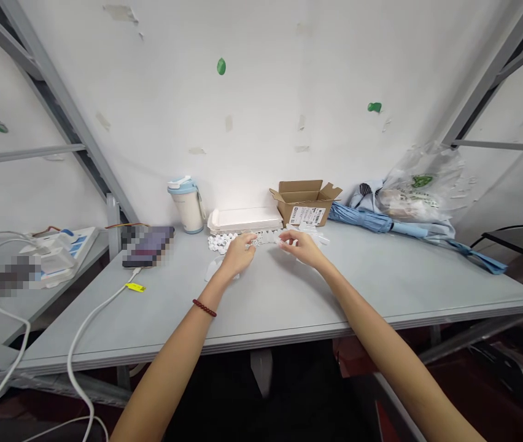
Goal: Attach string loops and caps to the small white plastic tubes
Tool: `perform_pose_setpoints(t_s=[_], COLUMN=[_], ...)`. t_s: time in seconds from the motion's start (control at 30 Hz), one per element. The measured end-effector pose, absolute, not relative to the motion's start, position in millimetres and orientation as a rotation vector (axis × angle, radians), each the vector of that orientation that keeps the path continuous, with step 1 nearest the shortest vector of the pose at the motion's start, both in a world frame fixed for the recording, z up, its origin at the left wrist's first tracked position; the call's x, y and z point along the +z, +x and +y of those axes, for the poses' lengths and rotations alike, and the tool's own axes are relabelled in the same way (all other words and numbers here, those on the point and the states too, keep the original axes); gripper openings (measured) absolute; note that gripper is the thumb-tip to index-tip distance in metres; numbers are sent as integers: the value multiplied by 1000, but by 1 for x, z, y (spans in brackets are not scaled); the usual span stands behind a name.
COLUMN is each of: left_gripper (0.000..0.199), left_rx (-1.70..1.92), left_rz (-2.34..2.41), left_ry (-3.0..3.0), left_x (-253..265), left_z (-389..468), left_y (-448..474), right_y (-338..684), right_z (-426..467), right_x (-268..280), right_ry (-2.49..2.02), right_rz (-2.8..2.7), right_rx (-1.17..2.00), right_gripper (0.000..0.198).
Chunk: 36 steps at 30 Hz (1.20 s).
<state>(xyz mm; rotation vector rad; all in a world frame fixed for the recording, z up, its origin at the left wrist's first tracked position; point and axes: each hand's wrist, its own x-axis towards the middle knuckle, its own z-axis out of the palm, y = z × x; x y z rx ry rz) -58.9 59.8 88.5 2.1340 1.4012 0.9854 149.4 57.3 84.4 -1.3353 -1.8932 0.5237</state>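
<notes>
My left hand (240, 253) is over the table, thumb and fingers slightly apart, beside a pile of small white pieces (219, 243). Nothing can be made out between its fingers. Opposite it, my right hand (302, 247) has curved fingers with a gap to the thumb, and no held object shows. Small translucent pieces (268, 237) lie in a row between the two hands. More clear strips (321, 237) are behind the right hand. A clear, thin plastic piece (213, 268) lies partly hidden beneath my left wrist.
Against the wall stand a tumbler (188, 205), a long white box (245, 220) and an open cardboard carton (307, 205). A folded blue umbrella (367, 216) and a plastic bag (420, 190) lie at right. A phone (148, 247) with a white cable (100, 310) lies at left.
</notes>
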Motion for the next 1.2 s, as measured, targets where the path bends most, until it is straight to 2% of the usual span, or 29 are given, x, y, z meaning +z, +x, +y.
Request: perform_pose_setpoints(t_s=[0.17,0.37,0.87,1.2], left_gripper=[42,41,35,31], left_rx=[946,928,1011,1133], left_rz=[1393,1340,1255,1204], left_ry=[2331,2402,2246,2249], left_x=[86,87,94,92], left_z=[54,46,40,41], left_y=[-55,-48,-45,-45], right_y=[132,129,127,126], right_z=[51,49,52,57], right_x=[81,79,72,67], right_ry=[-1100,-1025,-1054,-1090], right_rz=[-1703,-1622,-1613,-1675], right_rx=[898,1078,1028,815], right_gripper=[30,33,32,29])
